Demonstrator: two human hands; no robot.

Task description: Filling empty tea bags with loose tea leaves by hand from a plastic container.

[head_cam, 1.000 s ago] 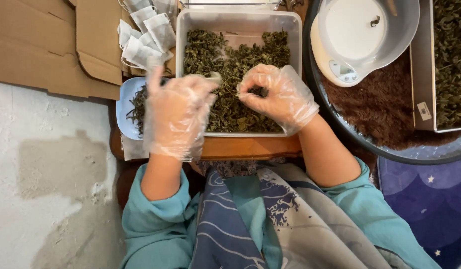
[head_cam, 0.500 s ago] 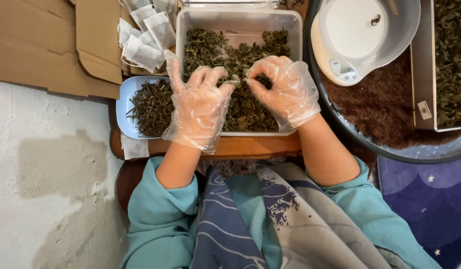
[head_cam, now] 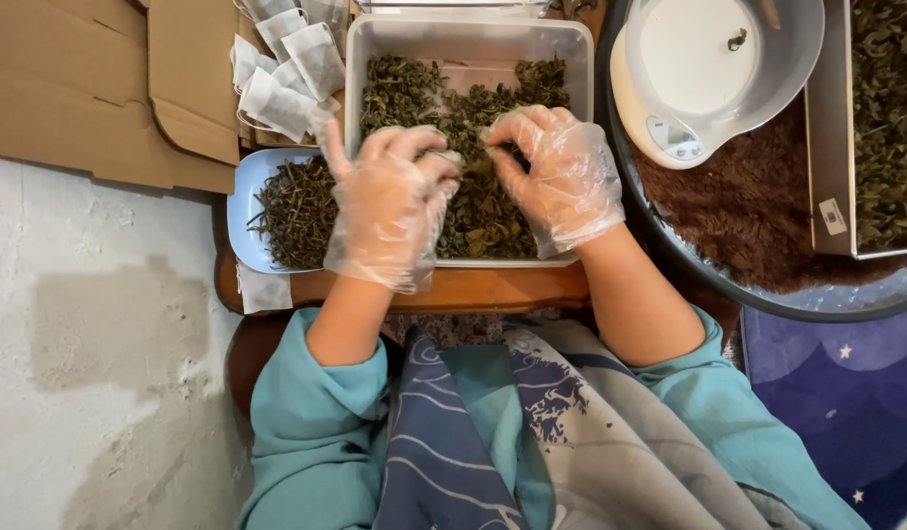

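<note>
Head view, L to R: flattened cardboard (head_cam: pixel 100 88) far left, then a pile of small filled white sachets (head_cam: pixel 282 69) lying on its edge. Below them a pale blue dish (head_cam: pixel 239 211) w/ dark stems and twigs.

Left hand (head_cam: pixel 389 201), in a loose clear glove, is over the left wall of the grey tray (head_cam: pixel 468 34), fingers curled narrow onto a small pinch of dried green leaves (head_cam: pixel 473 211); can't tell exactly how much it holds. Right hand (head_cam: pixel 556 172), also gloved, is just beside it over the tray's middle, thumb and forefinger closed on a bit of leaf. The two nearly touch. Leaves mostly fill the tray; bare floor shows at the top centre.

Further right: white scale w/ bowl (head_cam: pixel 713 69), inside a big dark basin of brown powder (head_cam: pixel 757 211), and a second metal tray of leaves (head_cam: pixel 890 118) at the edge.

Risks, as I judge them:
- Gloves are baggy, so grip feel is poor; a pinch could slip and scatter onto the wooden board (head_cam: pixel 492 287) or the lap.
- Left hand sits over the tray/dish border, so dropped leaf may mix w/ the stems.
- Brittle leaf, squeezed hard, may crumble.
- Sachet pile is close to the left hand; a sweep could knock it.
</note>
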